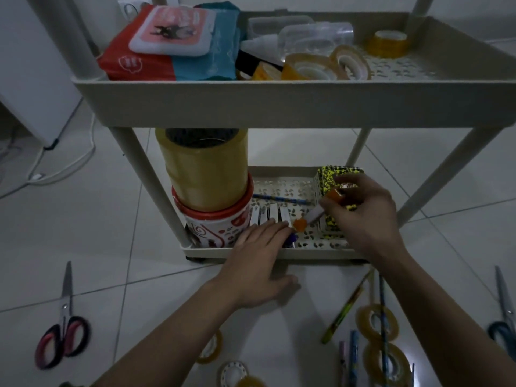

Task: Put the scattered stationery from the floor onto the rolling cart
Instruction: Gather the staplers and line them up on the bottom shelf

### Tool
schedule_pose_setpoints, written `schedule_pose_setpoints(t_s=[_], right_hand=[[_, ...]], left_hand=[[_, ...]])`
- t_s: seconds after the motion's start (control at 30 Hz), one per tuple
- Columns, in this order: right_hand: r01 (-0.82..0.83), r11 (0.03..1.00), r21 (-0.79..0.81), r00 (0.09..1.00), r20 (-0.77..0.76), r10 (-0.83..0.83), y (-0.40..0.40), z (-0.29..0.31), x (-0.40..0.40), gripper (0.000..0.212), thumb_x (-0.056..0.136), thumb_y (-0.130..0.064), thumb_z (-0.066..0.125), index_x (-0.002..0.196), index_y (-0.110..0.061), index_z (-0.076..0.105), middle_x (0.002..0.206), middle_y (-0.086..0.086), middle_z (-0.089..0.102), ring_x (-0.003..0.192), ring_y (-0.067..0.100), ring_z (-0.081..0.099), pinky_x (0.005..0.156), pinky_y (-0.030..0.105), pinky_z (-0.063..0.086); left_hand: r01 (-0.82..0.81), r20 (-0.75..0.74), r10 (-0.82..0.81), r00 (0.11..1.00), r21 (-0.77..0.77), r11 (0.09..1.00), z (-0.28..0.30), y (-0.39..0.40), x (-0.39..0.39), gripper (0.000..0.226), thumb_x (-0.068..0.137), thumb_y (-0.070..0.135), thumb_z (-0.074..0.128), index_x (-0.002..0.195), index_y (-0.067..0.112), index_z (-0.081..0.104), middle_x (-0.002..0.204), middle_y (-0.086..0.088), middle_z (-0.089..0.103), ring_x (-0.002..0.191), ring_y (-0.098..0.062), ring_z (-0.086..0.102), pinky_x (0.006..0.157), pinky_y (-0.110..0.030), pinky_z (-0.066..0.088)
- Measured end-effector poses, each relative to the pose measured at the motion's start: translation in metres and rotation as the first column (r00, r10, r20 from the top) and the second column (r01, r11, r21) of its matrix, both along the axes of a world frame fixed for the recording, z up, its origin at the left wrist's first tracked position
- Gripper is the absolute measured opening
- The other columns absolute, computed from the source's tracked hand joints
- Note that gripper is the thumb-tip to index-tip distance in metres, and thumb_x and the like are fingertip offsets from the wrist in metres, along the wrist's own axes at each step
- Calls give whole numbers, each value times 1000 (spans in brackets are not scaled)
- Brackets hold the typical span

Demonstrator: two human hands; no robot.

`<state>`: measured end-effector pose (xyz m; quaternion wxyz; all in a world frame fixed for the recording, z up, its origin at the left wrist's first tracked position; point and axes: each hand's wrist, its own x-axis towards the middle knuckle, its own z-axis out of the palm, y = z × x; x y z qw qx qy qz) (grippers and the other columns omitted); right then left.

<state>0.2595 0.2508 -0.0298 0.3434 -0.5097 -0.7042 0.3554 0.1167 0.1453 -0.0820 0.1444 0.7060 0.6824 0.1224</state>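
Now, right hand (365,210) gripping orange-capped glue sticks (333,197), left hand (259,263) flat, fingers on cart tray (251,251).

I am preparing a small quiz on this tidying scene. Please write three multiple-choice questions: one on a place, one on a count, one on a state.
1. Where does the big yellow roll of packing tape stand?
A. on the floor
B. on the red and white round tub, bottom shelf
C. in the top tray

2. How many pairs of scissors lie on the floor?
A. none
B. two
C. five

3. What does the right hand do?
A. holds orange-capped glue sticks in its grip
B. lies flat on the floor
C. lifts scissors

Answers: 1 B, the roll sits on the tub. 2 B, the red-handled scissors at left and the blue-handled scissors at right. 3 A, its fingers curl round them above the cream bottom shelf.
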Motion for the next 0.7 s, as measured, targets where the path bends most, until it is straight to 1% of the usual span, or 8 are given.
schedule_pose_setpoints(t_s=[0.07, 0.13, 0.23, 0.37, 0.43, 0.57, 0.63, 0.7], right_hand=[[-42, 996, -76, 997, -75, 36, 7, -1, -3, 31, 81, -20, 69, 107, -23, 53, 88, -5, 67, 83, 9, 63, 70, 23, 50], [-113, 990, -89, 993, -27, 111, 13, -4, -7, 24, 86, -20, 64, 107, -20, 52, 89, -4, 65, 82, 9, 62, 68, 20, 49], [-234, 970, -66, 943, 227, 243, 22, -8, -20, 22, 91, -20, 56, 113, -16, 55, 99, 1, 61, 83, 13, 57, 65, 20, 47], [-351, 935, -47, 802, 500, 326, 23, -18, -44, 28, 94, -18, 48, 117, -6, 58, 119, 16, 59, 108, 28, 53, 92, 34, 41], [-364, 929, -57, 738, 591, 326, 19, -21, -50, 28, 94, -16, 46, 114, 1, 56, 120, 19, 55, 113, 32, 48, 87, 30, 33], [-319, 947, -32, 744, 610, 271, 0, -28, -41, 17, 94, -15, 47, 104, -3, 54, 113, 18, 58, 104, 30, 52, 72, 27, 30], [-314, 949, -7, 753, 607, 254, -10, -34, -33, 23, 95, -15, 43, 105, 0, 57, 107, 18, 62, 97, 30, 56, 74, 29, 35], [-290, 957, 2, 820, 517, 247, -19, -38, -28, 23, 95, -16, 43, 97, 0, 59, 96, 20, 65, 87, 31, 59, 66, 28, 33]], left_hand=[[-6, 20, 6, 1000, 15, 1000, -1, 0, 0, 83, 82, 56, 54, 147, 26, 11, 156, 8, 12, 143, -9, 4, 111, -24, -3], [-4, 30, 3, 1000, 22, 1000, -1, 0, -1, 83, 82, 56, 54, 147, 26, 11, 156, 9, 12, 143, -9, 3, 109, -22, -5], [10, 27, -11, 1000, 38, 999, -3, -1, -2, 83, 81, 56, 55, 146, 27, 13, 155, 8, 14, 143, -9, 4, 110, -23, -4], [31, 8, -31, 999, 63, 998, -5, -2, -3, 86, 79, 59, 54, 147, 27, 12, 156, 7, 13, 143, -10, 4, 106, -19, -7], [31, 10, -32, 999, 72, 997, -5, -4, -3, 89, 79, 58, 54, 148, 26, 7, 157, 8, 8, 143, -8, 0, 106, -17, -11], [-35, -17, 38, 999, 116, 993, -10, -12, -1, 90, 80, 60, 49, 148, 22, 3, 158, 5, 0, 143, -8, -9, 109, -21, -13], [-58, -37, 62, 997, 104, 993, -12, -15, 2, 89, 81, 60, 47, 148, 20, 6, 158, 2, 3, 143, -11, -5, 110, -22, -14], [-58, -71, 66, 995, 108, 992, -11, -15, 3, 88, 79, 61, 48, 147, 17, 14, 157, -1, 14, 142, -13, 6, 111, -23, -12]])
